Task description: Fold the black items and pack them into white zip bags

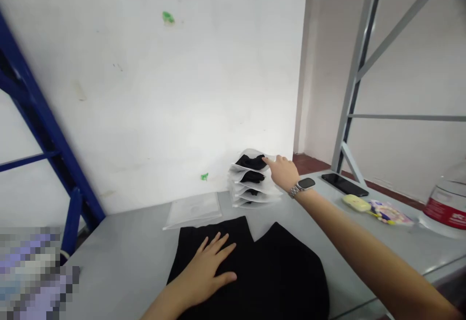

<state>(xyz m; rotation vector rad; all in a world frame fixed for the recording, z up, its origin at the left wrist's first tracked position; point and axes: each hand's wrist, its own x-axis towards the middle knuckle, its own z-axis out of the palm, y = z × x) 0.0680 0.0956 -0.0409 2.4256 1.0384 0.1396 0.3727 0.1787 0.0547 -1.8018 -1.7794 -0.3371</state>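
A black garment (276,271) lies spread on the grey table, with a V-shaped notch in its far edge. My left hand (204,271) rests flat on its left part, fingers apart. Farther off, against the white wall, is a stack of frosted plastic bags (255,189) with folded black cloth inside them. My right hand (284,170), a watch on its wrist, reaches to the top bag. Its index finger is stretched out at the bag's black contents, while the other fingers look bent; the thumb is hidden. Left of the stack, a flat frosted plastic bag (194,209) lies on the table.
On the right of the table (120,257) lie a black phone (344,184), a pale yellow case (356,203) with a beaded charm (388,212), and a large bottle with a red label (447,206). Blue frame posts (47,116) stand at left, grey ones (355,82) at right.
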